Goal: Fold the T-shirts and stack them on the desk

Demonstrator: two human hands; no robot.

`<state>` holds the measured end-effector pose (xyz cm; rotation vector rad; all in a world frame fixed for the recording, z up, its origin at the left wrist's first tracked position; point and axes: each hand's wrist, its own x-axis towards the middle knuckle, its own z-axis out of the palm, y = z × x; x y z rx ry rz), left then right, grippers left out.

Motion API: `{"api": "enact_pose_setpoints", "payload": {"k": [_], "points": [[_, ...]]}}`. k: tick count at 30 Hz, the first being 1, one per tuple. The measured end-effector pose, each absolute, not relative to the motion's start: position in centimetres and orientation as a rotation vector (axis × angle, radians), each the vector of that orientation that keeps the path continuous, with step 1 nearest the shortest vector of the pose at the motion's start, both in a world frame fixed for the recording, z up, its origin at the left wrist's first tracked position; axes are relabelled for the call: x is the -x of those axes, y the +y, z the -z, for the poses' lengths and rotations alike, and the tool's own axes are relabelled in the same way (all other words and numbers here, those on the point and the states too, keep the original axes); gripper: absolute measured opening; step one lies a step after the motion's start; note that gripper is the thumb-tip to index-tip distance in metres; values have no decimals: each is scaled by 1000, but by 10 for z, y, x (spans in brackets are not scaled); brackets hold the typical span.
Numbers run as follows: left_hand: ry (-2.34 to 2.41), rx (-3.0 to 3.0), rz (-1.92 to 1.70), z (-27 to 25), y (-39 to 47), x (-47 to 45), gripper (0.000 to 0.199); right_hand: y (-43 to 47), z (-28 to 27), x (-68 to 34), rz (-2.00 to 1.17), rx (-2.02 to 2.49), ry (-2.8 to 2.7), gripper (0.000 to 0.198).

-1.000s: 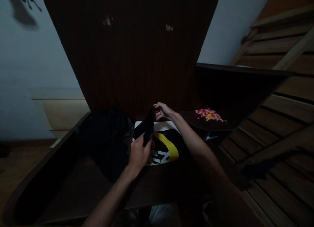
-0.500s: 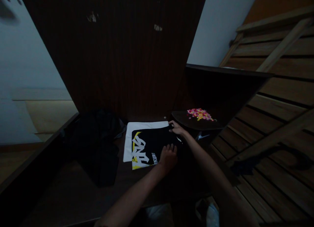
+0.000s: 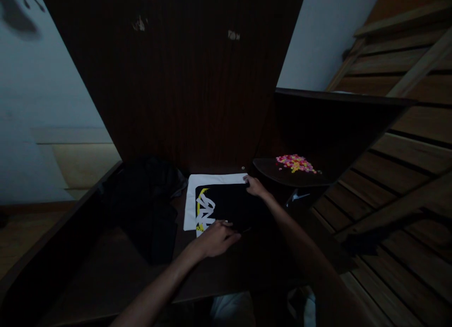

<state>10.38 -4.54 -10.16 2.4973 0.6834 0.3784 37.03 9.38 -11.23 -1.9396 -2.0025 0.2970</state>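
Observation:
A black T-shirt with white lettering and a yellow print lies folded into a flat block. It rests on a folded white cloth, whose far and left edges stick out from under it. My left hand lies across the shirt's near edge, fingers stretched out, covering part of the lettering. At the far right corner, my right hand has its fingers closed on the black fabric, close to the white cloth's corner. Darkness hides much of the shirt's right side.
Dark clothing is heaped to the left on the brown wooden desk. Small pink, red and yellow pieces lie on a rounded shelf at the right. A slatted wooden frame stands farther right.
My left hand has moved left and nearer to me, from the shirt's middle to its near edge. The print's lower part is now covered. My right hand stays at the far corner.

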Motion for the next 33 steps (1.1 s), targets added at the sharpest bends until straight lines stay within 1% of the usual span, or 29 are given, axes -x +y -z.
{"api": "enact_pose_setpoints", "payload": {"k": [2, 4, 7, 9, 11, 16, 18, 21, 23, 26, 29, 31, 33], "points": [[585, -2498, -379, 102, -50, -92, 38, 95, 109, -361, -220, 1879, -2114, 57], [564, -2475, -429, 105, -54, -86, 32, 96, 109, -351, -161, 1765, -2222, 50], [820, -2406, -634, 112, -52, -79, 31, 94, 115, -335, -116, 1654, -2274, 38], [1071, -2375, -772, 117, -44, -71, 34, 89, 121, -327, -45, 1653, -2245, 35], [1190, -2412, -788, 123, -35, -61, 37, 79, 125, -321, 23, 1648, -2211, 37], [1117, -2585, -573, 138, -28, -43, 49, 36, 124, -323, 29, 1586, -2233, 35], [1100, -2586, -573, 139, -32, -41, 53, 15, 121, -332, 24, 1602, -2227, 32], [1196, -2435, -740, 133, -38, -41, 59, -14, 122, -352, 66, 1755, -2057, 30], [1339, -2174, -887, 128, -39, -41, 60, -29, 126, -366, 71, 1888, -1891, 29], [1440, -1591, -1016, 122, -30, -40, 59, -43, 134, -382, -61, 1998, -1716, 28], [1360, -1046, -1057, 114, -17, -39, 64, -46, 139, -389, -280, 1991, -1529, 31], [1260, -888, -1009, 108, -11, -40, 68, -43, 140, -391, -427, 1950, -1376, 34], [1166, -887, -933, 104, -7, -41, 72, -39, 139, -392, -588, 1898, -1224, 36]]}}
